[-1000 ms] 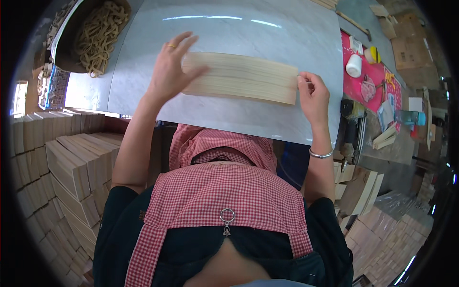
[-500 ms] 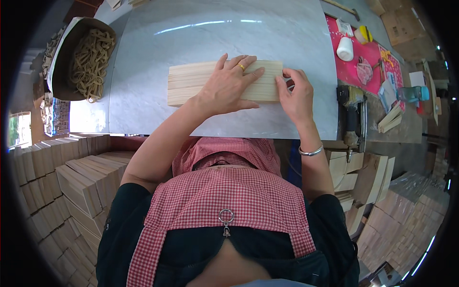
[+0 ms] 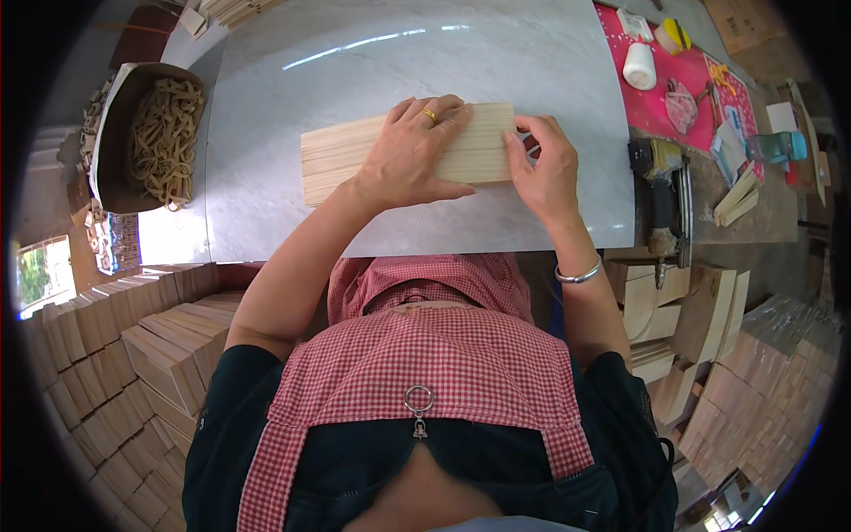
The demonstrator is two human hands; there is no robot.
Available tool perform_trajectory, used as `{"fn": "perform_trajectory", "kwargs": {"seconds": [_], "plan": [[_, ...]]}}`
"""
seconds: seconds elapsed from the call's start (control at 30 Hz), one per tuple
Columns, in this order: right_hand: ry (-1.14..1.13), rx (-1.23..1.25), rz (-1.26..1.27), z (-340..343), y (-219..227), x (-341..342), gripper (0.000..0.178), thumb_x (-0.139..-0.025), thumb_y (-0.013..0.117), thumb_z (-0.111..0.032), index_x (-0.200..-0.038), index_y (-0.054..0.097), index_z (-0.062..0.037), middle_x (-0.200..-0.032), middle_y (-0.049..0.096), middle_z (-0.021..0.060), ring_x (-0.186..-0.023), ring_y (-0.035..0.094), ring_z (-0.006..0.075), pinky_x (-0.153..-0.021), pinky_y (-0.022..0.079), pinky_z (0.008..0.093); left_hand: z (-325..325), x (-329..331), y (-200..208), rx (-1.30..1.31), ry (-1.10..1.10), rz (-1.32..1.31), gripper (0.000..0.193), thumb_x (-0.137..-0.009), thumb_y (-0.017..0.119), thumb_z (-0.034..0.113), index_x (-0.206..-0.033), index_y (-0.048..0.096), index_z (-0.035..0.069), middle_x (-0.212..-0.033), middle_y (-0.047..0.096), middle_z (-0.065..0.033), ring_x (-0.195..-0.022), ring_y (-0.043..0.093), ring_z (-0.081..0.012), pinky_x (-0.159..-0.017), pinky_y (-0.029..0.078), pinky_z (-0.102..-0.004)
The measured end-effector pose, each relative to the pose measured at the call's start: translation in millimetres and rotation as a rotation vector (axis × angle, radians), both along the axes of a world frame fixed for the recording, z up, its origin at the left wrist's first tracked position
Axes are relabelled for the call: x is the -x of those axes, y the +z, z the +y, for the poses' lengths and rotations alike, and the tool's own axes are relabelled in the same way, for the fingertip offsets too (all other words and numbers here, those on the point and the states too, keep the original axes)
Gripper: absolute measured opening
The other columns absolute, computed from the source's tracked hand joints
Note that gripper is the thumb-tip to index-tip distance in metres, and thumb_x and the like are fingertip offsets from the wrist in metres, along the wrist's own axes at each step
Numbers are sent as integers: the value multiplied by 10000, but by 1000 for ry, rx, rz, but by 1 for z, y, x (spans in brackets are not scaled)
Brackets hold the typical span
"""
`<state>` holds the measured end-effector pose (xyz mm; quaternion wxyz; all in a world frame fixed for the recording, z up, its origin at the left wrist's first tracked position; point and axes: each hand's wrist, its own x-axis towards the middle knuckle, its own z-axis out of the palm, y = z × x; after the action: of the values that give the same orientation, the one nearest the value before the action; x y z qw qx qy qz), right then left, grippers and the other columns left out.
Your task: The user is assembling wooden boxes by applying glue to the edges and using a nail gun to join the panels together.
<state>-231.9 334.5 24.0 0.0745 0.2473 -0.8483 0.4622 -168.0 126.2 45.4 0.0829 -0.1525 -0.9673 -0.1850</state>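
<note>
A pale, long rectangular wooden block [image 3: 341, 152] with straight grain lies on the grey marbled tabletop [image 3: 266, 102]. My left hand [image 3: 412, 155], with a gold ring, spans the block from above. Its fingers bend over the far edge and the thumb lies by the near edge. At the block's right end, my right hand [image 3: 545, 164] is curled, thumb and forefinger pinching at the end face. Its other fingers are folded, and the palm side is partly hidden. A silver bangle [image 3: 578, 272] circles the right wrist.
A box [image 3: 108, 151] of tan bands stands at the left. To the right are a pneumatic nail gun [image 3: 660, 195], a white bottle [image 3: 638, 66] on a pink cloth [image 3: 660, 106], and thin wood strips [image 3: 737, 197]. Stacked wooden pieces [image 3: 168, 355] flank me below the table.
The left fingers have drawn closer together and bent over the block's far edge. The right hand stays at the right end. The view has shifted and turned slightly.
</note>
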Motion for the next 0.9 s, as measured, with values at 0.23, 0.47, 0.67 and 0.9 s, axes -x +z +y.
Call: {"fn": "perform_trajectory", "kwargs": {"seconds": [0.23, 0.47, 0.67, 0.9], "plan": [[33, 108, -37, 31, -6, -8, 134, -849, 682, 6, -978, 670, -30, -884, 641, 60, -674, 588, 182, -604, 472, 294, 4, 1, -1, -22, 48, -18, 849, -656, 835, 423, -1376, 532, 89, -1386, 528, -106, -1266, 504, -306, -1108, 353, -457], [18, -36, -28, 42, 3, -29, 155, -825, 691, 57, -967, 684, -3, -858, 644, 40, -657, 545, 152, -586, 448, 271, 4, 14, -1, 8, 104, -5, 836, -644, 852, 428, -1335, 526, 88, -1382, 529, -118, -1238, 515, -315, -1101, 353, -461], [-10, -88, 58, 35, -5, -20, 156, -801, 713, 62, -935, 689, -13, -825, 632, 31, -642, 539, 161, -576, 438, 277, 6, 19, 2, 1, 66, 16, 813, -620, 900, 335, -1310, 545, 97, -1394, 538, -114, -1268, 506, -322, -1105, 367, -462], [68, -104, 170, 38, -6, -9, 103, -790, 735, 16, -829, 649, -27, -767, 585, 25, -616, 525, 198, -583, 443, 315, 6, 22, -1, -106, 63, -47, 819, -583, 923, 300, -1279, 551, 79, -1376, 557, -130, -1261, 514, -329, -1086, 404, -454]]}}
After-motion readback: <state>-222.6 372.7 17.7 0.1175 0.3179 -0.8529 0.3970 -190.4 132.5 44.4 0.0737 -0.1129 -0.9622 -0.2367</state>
